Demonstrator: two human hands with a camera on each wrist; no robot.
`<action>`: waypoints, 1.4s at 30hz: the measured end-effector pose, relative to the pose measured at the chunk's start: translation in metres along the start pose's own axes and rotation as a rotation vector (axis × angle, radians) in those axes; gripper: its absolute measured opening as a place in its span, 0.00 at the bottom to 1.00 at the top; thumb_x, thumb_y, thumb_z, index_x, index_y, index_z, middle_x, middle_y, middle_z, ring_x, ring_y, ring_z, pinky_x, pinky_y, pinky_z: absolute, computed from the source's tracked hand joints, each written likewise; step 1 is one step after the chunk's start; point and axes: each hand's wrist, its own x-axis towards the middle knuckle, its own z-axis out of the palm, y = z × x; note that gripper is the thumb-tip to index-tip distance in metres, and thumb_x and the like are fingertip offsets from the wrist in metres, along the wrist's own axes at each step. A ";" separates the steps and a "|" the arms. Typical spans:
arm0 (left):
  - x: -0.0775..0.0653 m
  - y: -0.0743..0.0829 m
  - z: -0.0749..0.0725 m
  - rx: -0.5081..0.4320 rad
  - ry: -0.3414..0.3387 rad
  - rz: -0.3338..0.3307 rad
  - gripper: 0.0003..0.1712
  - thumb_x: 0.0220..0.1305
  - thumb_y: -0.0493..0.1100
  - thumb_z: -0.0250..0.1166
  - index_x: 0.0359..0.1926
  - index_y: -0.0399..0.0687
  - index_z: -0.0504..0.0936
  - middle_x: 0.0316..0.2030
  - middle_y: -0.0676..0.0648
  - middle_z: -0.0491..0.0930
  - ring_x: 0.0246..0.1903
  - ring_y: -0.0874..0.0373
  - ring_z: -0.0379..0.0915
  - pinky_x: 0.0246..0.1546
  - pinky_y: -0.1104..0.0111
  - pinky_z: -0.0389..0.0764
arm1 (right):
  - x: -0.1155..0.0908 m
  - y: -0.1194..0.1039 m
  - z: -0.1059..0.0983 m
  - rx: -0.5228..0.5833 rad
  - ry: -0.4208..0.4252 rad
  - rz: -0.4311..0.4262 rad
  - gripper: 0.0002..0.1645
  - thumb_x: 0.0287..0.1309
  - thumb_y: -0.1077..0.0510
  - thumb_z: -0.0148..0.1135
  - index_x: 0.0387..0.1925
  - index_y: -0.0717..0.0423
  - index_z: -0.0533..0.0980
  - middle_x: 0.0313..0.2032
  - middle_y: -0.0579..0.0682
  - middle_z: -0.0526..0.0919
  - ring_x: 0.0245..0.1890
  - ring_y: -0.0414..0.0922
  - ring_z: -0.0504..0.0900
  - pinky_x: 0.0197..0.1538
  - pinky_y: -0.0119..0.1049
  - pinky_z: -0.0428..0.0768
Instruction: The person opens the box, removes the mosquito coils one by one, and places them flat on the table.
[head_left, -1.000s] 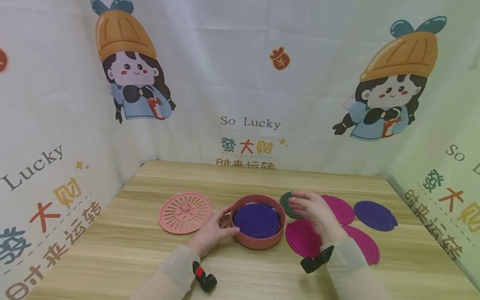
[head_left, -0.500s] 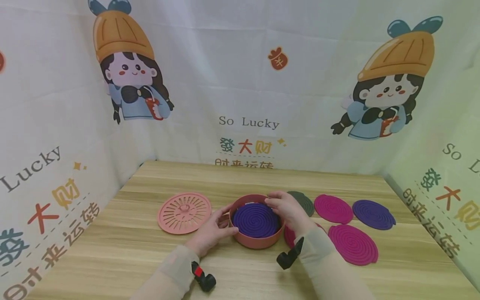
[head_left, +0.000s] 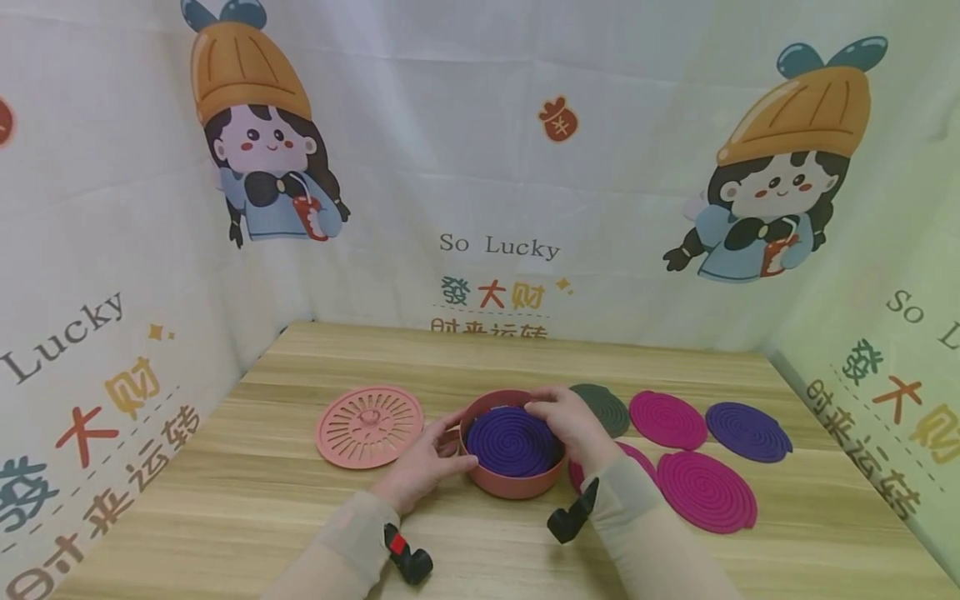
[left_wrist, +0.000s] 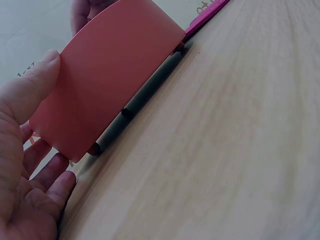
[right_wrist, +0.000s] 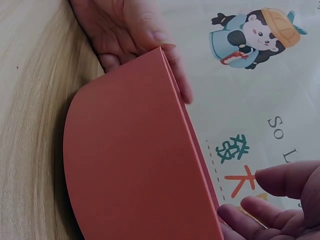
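Note:
A round coral-coloured mosquito coil box (head_left: pixel 517 486) stands without its lid on the table. Inside it lies a purple mosquito coil (head_left: pixel 512 442), nearly filling the opening. My left hand (head_left: pixel 423 462) grips the box at its left side, thumb up at the rim and fingers around the wall. Over the right rim reaches my right hand (head_left: pixel 576 425), fingertips at the coil's far right edge. In the right wrist view, the right thumb stands apart from the fingers above the rim, and the box wall (right_wrist: pixel 135 150) hides the coil.
The slotted pink lid (head_left: pixel 370 427) with a knob lies to the left. On the right are a dark green coil (head_left: pixel 606 408), magenta coils (head_left: pixel 667 419) and another purple coil (head_left: pixel 748 432). One magenta coil (head_left: pixel 636 458) is partly under my right forearm. A printed cloth (head_left: pixel 495 167) hangs behind.
My right hand has moved left from above the magenta and green coils to the box's right rim, its fingers now at the purple coil. The left hand keeps its grip on the box.

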 end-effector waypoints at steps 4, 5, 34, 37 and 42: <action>0.000 0.000 0.000 -0.002 -0.001 -0.002 0.48 0.57 0.39 0.71 0.73 0.46 0.55 0.68 0.34 0.59 0.68 0.41 0.54 0.64 0.57 0.66 | -0.001 -0.001 0.002 -0.034 0.023 -0.006 0.23 0.62 0.62 0.57 0.57 0.69 0.71 0.57 0.65 0.73 0.60 0.60 0.69 0.66 0.54 0.64; 0.000 0.000 0.000 0.000 0.000 -0.003 0.48 0.57 0.39 0.71 0.73 0.46 0.55 0.68 0.34 0.59 0.68 0.42 0.54 0.64 0.57 0.66 | -0.001 -0.001 0.003 -0.052 0.030 -0.007 0.23 0.62 0.62 0.57 0.57 0.69 0.71 0.57 0.65 0.73 0.60 0.60 0.69 0.65 0.55 0.64; 0.001 0.002 0.000 0.011 -0.008 0.005 0.49 0.56 0.39 0.71 0.73 0.43 0.54 0.69 0.33 0.58 0.68 0.40 0.53 0.64 0.57 0.65 | 0.000 0.000 0.010 -0.198 0.090 -0.018 0.23 0.59 0.66 0.50 0.57 0.66 0.72 0.56 0.63 0.76 0.59 0.59 0.71 0.62 0.54 0.70; 0.001 0.002 0.000 0.010 -0.010 0.007 0.49 0.56 0.39 0.71 0.73 0.43 0.54 0.69 0.33 0.58 0.69 0.41 0.53 0.65 0.56 0.64 | 0.000 0.000 0.011 -0.238 0.072 -0.036 0.23 0.59 0.67 0.50 0.57 0.66 0.72 0.55 0.63 0.76 0.58 0.59 0.71 0.62 0.54 0.70; 0.002 0.001 0.000 0.005 -0.012 0.008 0.48 0.56 0.39 0.71 0.73 0.44 0.55 0.69 0.34 0.58 0.69 0.42 0.53 0.64 0.58 0.65 | 0.000 0.001 0.011 -0.258 0.065 -0.041 0.23 0.59 0.67 0.49 0.56 0.66 0.72 0.55 0.63 0.76 0.58 0.59 0.71 0.61 0.54 0.70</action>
